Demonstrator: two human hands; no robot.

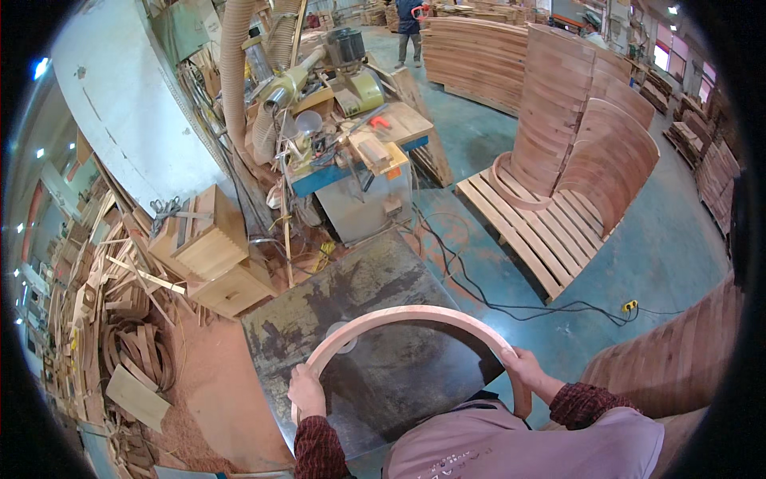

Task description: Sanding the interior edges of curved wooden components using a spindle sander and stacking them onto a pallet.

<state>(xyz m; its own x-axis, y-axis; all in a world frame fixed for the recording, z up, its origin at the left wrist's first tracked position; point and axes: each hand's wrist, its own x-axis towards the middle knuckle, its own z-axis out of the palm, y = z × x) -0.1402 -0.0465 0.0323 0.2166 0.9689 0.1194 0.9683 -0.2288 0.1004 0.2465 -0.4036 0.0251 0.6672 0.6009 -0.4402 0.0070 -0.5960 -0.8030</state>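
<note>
Bent wood arch (407, 315) lies flat on the steel surface (383, 271); left hand (306, 391) and right hand (523, 366) each clasp an end, seemingly steadying it.

Head-worn fisheye, looking down, close over worktable (383, 279)

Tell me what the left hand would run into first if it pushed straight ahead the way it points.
Probably the pale round disc on the metal table, just beyond the left hand, which grips the curved wooden arch; depth is unclear.
</note>
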